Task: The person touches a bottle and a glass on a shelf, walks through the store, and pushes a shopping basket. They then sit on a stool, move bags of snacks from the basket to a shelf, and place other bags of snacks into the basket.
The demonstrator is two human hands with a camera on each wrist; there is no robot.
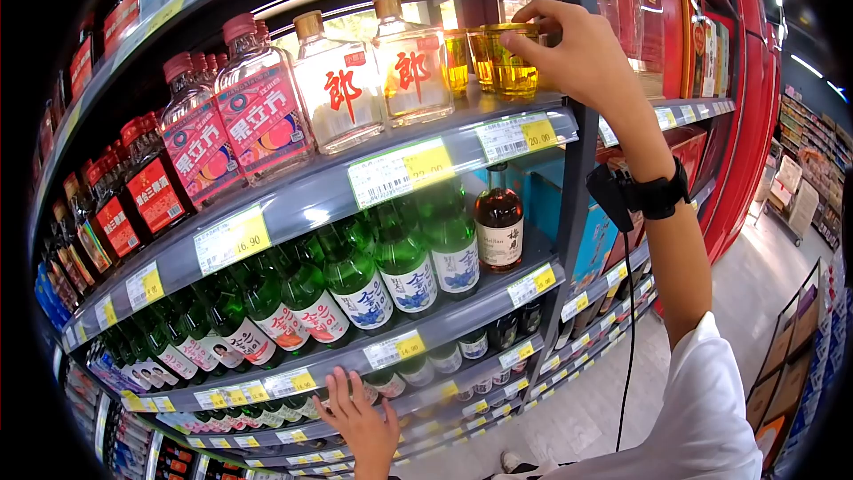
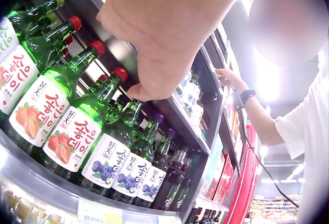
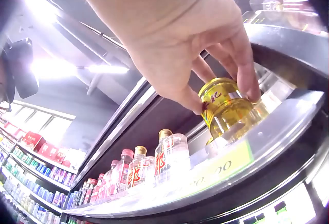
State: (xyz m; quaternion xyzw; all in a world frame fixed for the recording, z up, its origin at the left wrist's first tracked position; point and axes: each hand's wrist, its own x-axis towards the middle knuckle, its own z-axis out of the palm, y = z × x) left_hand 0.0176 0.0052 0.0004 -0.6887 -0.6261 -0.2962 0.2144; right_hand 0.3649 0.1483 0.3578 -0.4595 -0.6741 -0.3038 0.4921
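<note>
At the right end of the upper shelf, my right hand (image 1: pixel 577 49) pinches a small yellow glass jar (image 1: pixel 515 67) between thumb and fingers. The right wrist view shows the same hand (image 3: pixel 205 54) around the jar's upper part (image 3: pixel 223 108), which is close to the shelf's front edge. More yellow jars (image 1: pixel 458 62) stand just to its left. My left hand (image 1: pixel 360 418) has its fingers spread against a lower shelf edge, below the green bottles (image 1: pixel 355 289). In the left wrist view that hand (image 2: pixel 154 54) is over the bottle row, its fingers mostly hidden.
Clear square bottles (image 1: pixel 338 89) and pink-labelled bottles (image 1: pixel 267 111) line the upper shelf. A dark bottle (image 1: pixel 499 222) stands below the jars. Price tags (image 1: pixel 404 173) run along the shelf edges. A dark upright post (image 1: pixel 577 169) divides the shelving; an aisle floor (image 1: pixel 613 347) lies at the right.
</note>
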